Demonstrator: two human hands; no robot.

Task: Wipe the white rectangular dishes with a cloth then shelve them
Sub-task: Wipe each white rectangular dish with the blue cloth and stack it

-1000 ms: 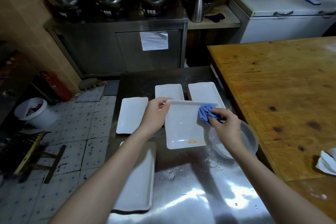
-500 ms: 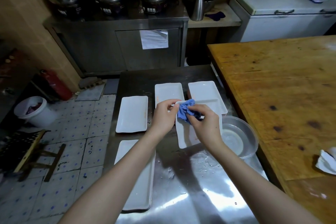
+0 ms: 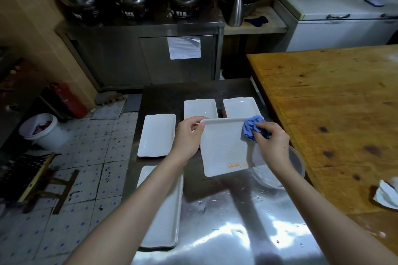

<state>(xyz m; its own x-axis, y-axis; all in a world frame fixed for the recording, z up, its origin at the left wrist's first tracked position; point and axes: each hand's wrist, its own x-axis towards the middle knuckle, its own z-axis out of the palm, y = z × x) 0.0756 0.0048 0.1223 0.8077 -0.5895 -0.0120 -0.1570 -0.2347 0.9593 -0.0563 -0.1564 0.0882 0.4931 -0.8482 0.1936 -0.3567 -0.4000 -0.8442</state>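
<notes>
Two hands work one white rectangular dish [image 3: 224, 148], raised over the right half of the steel desk [image 3: 226, 211]. The left hand [image 3: 187, 135] has its fingers [image 3: 195, 121] clamped on the dish's far-left corner. The far rim runs left to right between the hands, and the near edge dips toward the desk. At the far-right corner, the right hand [image 3: 271, 142] bunches a blue cloth [image 3: 251, 127] against the rim, fingers curled round it, so the unwiped face lies nearward and leftward of that hand.

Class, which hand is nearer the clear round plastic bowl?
Right. The right hand, holding a blue cloth, is beside the bowl; the left hand grips the white rectangular dish farther left.
</notes>
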